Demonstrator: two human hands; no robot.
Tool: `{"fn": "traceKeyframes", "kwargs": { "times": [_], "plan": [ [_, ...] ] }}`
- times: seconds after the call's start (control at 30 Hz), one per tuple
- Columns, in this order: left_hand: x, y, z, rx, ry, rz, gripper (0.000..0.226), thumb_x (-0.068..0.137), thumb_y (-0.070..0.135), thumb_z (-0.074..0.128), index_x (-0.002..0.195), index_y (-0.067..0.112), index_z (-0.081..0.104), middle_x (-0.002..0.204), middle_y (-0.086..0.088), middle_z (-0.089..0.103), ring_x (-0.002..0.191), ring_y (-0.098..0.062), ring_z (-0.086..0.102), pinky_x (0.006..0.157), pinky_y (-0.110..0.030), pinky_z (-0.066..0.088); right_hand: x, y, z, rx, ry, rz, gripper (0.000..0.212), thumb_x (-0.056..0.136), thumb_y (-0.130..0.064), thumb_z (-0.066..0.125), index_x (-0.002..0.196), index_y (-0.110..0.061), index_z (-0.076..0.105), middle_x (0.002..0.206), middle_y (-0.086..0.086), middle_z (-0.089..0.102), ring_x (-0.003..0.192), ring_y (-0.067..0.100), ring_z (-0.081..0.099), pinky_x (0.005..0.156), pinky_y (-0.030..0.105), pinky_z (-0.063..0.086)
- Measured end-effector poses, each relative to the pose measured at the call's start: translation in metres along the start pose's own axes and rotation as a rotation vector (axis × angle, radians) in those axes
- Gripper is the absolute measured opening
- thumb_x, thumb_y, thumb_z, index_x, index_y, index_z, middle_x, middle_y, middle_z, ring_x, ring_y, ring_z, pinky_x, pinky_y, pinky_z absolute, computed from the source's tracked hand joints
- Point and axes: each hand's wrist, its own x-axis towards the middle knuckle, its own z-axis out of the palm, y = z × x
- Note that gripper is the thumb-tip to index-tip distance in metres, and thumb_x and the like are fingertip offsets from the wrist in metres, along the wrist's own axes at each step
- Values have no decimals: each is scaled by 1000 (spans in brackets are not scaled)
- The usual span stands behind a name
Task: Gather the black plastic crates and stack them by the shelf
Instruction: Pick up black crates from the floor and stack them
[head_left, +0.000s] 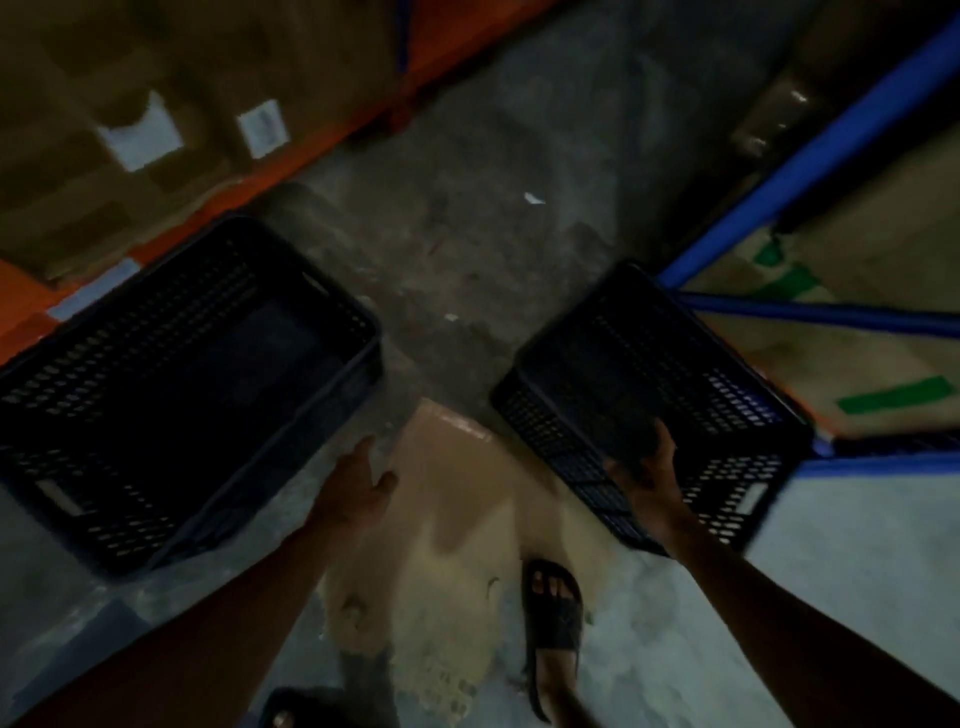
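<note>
A large black perforated crate (171, 395) rests on the floor at the left, beside the orange shelf. My left hand (358, 480) hovers just right of it, fingers apart, touching nothing. A second black crate (649, 395) is tilted at the right, close to the blue shelf frame. My right hand (647, 480) grips the near rim of that second crate, fingers curled over the edge. The picture is dim and blurred.
An orange shelf beam (332, 140) with cardboard boxes (130, 104) runs along the left. A blue shelf frame (810, 156) with boxes stands at the right. Torn cardboard (457, 525) lies on the concrete floor by my sandalled foot (553, 608).
</note>
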Motion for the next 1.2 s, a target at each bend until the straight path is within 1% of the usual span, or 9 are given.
{"fn": "traceKeyframes", "kwargs": {
  "times": [0.27, 0.43, 0.53, 0.67, 0.8, 0.93, 1.03, 1.1, 1.2],
  "plan": [
    [44, 107, 110, 183, -124, 73, 67, 95, 23, 56, 152, 8, 24, 150, -21, 41, 138, -33, 41, 107, -33, 32, 22, 147, -159, -123, 246, 450, 77, 85, -29, 71, 148, -20, 26, 147, 23, 35, 130, 41, 41, 101, 51, 42],
    [102, 165, 162, 206, -64, 153, 69, 93, 16, 58, 152, 6, 23, 158, -22, 24, 147, -35, 26, 118, -40, 24, 62, 199, -206, 6, 252, 649, 99, 86, -37, 68, 151, -37, -6, 160, 12, 15, 134, 41, 38, 82, 54, 49],
    [138, 187, 178, 272, 29, 133, 86, 90, 25, 64, 156, 19, 9, 161, -23, 12, 147, -41, 21, 118, -45, 26, 89, 216, -214, 170, 240, 642, 101, 88, -32, 67, 149, -39, -13, 137, 3, 39, 119, 33, 50, 90, 57, 49],
    [168, 189, 203, 173, 53, 47, 123, 77, 19, 79, 152, 34, -17, 164, -15, -6, 152, -32, 8, 121, -41, 24, 120, 232, -206, 158, 174, 603, 54, 91, -23, 62, 135, -19, 30, 114, 4, 62, 86, 22, 65, 62, 39, 56],
    [171, 201, 213, 250, 113, -85, 136, 69, 16, 84, 150, 30, -25, 161, -18, -20, 151, -35, 3, 120, -41, 24, 121, 247, -194, 105, 251, 462, 32, 91, -16, 57, 112, -25, 35, 108, 10, 63, 87, 30, 66, 53, 37, 57],
    [170, 224, 205, 380, 237, -114, 124, 62, 14, 87, 154, 13, 4, 157, -21, 14, 145, -38, 21, 114, -47, 32, 120, 235, -197, 338, 317, 487, 30, 85, 3, 51, 101, -23, 54, 93, 7, 68, 75, 29, 67, 45, 30, 53],
    [161, 225, 178, 430, 269, -94, 80, 70, 9, 78, 138, 0, 38, 140, -24, 46, 129, -41, 46, 104, -50, 43, 120, 215, -207, 418, 492, 569, 37, 77, 11, 42, 81, -22, 58, 79, 9, 62, 70, 29, 60, 58, 36, 54],
    [138, 220, 161, 466, 284, -72, 54, 75, 8, 70, 124, -2, 50, 128, -25, 56, 118, -42, 56, 94, -47, 49, 113, 199, -216, 380, 515, 575, 34, 77, 9, 42, 78, -21, 59, 75, 9, 61, 70, 29, 58, 64, 37, 53],
    [98, 211, 142, 554, 290, -85, 51, 76, 13, 72, 121, 1, 53, 128, -24, 55, 116, -43, 57, 88, -45, 47, 96, 170, -225, 308, 510, 518, 29, 79, 6, 45, 75, -19, 60, 71, 6, 60, 62, 23, 56, 57, 29, 47]
  ]
}}
